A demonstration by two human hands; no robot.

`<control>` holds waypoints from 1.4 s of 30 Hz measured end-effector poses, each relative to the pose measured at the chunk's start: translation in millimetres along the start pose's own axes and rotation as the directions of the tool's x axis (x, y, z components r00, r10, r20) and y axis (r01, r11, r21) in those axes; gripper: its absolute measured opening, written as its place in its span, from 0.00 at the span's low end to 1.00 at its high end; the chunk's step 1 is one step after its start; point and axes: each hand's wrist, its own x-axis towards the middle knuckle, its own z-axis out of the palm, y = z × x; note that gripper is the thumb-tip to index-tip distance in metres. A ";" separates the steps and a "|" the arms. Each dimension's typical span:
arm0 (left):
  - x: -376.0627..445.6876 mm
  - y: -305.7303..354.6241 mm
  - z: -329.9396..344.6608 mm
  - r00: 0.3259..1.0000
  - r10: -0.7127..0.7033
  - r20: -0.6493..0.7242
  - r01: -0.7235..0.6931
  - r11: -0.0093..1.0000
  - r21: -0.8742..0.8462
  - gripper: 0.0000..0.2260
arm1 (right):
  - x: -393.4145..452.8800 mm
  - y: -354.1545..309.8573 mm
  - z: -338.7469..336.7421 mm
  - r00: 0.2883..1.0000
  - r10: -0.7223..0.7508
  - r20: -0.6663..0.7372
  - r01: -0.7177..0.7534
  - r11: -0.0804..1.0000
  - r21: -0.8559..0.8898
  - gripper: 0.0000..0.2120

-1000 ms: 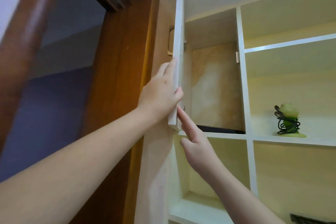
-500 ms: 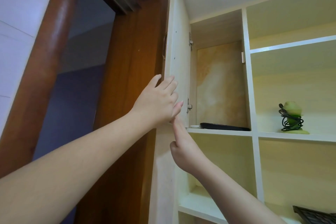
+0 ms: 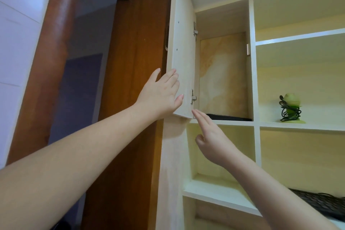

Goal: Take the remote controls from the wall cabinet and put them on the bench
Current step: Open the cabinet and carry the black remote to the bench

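Tile wall [image 3: 16,43] far left, glossy white, then a thick door frame [image 3: 54,46] in reddish-brown varnished wood w/ a rounded edge. Next, cabinet door [image 3: 183,56] — pale matte laminate, flat rectangle, swung wide open, two metal hinges [image 3: 193,97] on its inner edge. Left hand [image 3: 160,97] lies flat against the door's inner face near the bottom corner, fingers straight & spread, gripping nothing. Right hand [image 3: 211,138] just below that corner, fingers extended and loose, tips up by the shelf lip — holding nothing, apart from the door as far as I can tell. Cabinet compartment [image 3: 224,73] behind: yellowish mottled back panel, white-painted frame. On its shelf lies a flat black slab, prob. the remote control [image 3: 228,117], only the front edge visible. Right compartment: green rounded ornament [image 3: 290,108] wrapped in black wire coil. Lower right, a dark woven tray [image 3: 321,203], partly cut off.
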 end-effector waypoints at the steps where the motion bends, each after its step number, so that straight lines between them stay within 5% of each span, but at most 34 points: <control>1: -0.2 0.1 0.0 1.000 -0.009 0.007 0.009 1.000 0.016 0.29 | -2.1 4.2 -4.5 1.000 0.017 -0.006 -0.017 0.999 -0.029 0.34; 14: -10.9 46.5 15.4 0.981 0.167 -0.094 -0.181 0.968 -0.174 0.27 | -27.9 40.9 -55.8 0.999 0.024 -0.026 -0.033 0.874 -0.484 0.31; 23: 9.1 94.4 37.2 0.968 0.223 -0.118 -0.243 0.950 -0.197 0.25 | -14.4 80.6 -64.0 0.998 0.059 -0.014 -0.059 0.873 -0.484 0.31; 36: 68.2 134.9 93.4 0.978 0.035 0.208 0.095 0.807 -0.582 0.23 | 27.1 137.8 -53.3 0.999 0.053 -0.012 -0.053 0.901 -0.431 0.31; 42: 90.8 137.9 107.4 0.959 -0.048 0.280 0.221 0.745 -0.629 0.22 | 42.8 149.6 -41.7 0.999 0.031 -0.038 -0.044 0.914 -0.402 0.26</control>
